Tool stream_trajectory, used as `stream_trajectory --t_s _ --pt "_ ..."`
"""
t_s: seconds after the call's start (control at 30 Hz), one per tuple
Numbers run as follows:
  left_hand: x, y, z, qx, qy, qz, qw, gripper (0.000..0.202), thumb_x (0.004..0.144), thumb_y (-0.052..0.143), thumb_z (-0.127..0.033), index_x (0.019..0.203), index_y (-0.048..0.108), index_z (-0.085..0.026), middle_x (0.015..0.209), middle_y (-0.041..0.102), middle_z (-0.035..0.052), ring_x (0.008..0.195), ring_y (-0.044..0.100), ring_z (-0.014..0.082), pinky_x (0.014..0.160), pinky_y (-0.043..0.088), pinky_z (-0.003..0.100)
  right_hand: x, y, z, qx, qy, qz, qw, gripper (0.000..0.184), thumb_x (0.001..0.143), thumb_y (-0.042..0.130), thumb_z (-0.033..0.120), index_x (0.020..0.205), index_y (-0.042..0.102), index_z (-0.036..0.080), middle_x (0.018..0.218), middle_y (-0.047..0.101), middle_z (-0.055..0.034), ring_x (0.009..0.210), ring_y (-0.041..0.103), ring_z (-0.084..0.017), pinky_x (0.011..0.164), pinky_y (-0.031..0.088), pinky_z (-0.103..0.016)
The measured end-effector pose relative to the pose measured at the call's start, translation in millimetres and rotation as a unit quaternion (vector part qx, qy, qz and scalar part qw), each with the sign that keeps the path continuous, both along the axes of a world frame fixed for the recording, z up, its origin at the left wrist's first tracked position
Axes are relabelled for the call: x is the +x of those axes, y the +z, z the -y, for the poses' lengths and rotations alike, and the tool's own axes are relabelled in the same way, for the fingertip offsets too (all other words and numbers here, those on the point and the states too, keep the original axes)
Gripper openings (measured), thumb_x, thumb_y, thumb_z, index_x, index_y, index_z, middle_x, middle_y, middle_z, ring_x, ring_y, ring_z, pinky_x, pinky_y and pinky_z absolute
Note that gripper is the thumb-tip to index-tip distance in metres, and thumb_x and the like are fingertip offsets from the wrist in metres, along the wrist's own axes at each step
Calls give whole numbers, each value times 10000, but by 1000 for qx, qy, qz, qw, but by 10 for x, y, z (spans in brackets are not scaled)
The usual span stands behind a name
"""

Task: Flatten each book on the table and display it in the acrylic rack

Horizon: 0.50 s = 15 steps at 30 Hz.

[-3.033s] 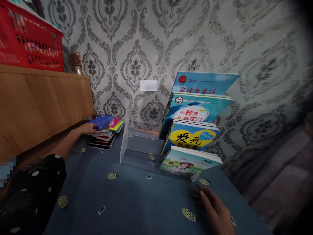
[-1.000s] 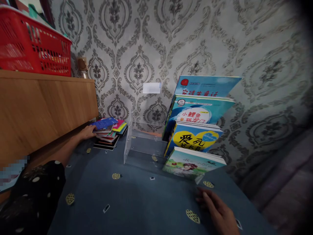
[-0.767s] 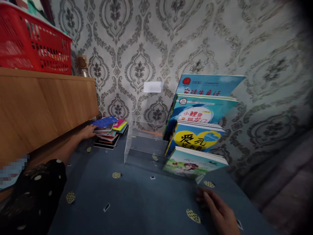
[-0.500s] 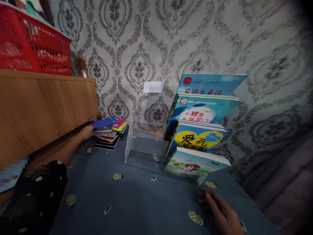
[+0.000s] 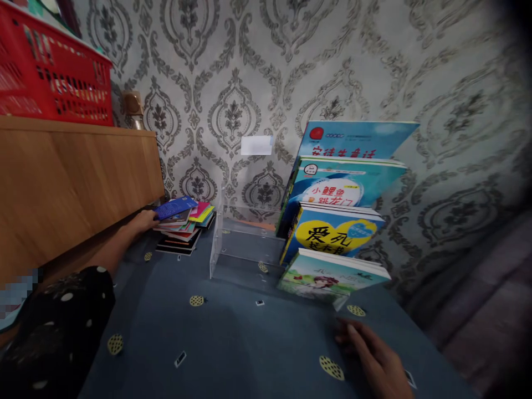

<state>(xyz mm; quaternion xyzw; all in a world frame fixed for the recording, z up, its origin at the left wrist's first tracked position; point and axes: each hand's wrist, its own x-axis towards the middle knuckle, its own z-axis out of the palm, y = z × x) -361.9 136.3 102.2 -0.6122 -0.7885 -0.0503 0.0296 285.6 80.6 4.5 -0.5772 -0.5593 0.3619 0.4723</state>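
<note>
At the far left of the table my left hand grips the left edge of a blue book, its fingertips partly hidden. That book tops an uneven stack of books. Low on the right, my right hand hovers over or rests on the tablecloth, empty, with loosely bent fingers. Just beyond it is a clear acrylic tiered rack. Its right side carries a green-and-white book, a blue book with a yellow heart, a teal book and a light blue book.
A blue tablecloth with pineapple prints covers the table. On the left a wooden cabinet bears a red basket and a small brown-topped object. Patterned wallpaper rises behind; grey fabric hangs at right.
The view has shifted slightly, so most things sit a little further left. My left hand stays at the blue book; my right hand keeps nearly the same place.
</note>
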Motion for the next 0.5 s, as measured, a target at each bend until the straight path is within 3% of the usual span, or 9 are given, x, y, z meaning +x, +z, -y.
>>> stream_trajectory --t_s 0.17,0.5 --pt "58 83 -78 -46 30 -12 998 351 940 626 -341 1242 579 -169 1232 604 92 1056 630 241 866 551 429 8 -3 8 12 11 7 1000 465 638 682 637 792 722 200 693 737 -59 618 676 -231 575 572 -316" --pt "233 67 51 -23 63 -56 996 332 943 624 -345 1221 588 -166 1214 613 89 1044 634 229 870 548 428 -2 15 1 12 24 8 1000 518 658 649 668 832 710 184 691 720 -71 641 689 -244 595 589 -333"
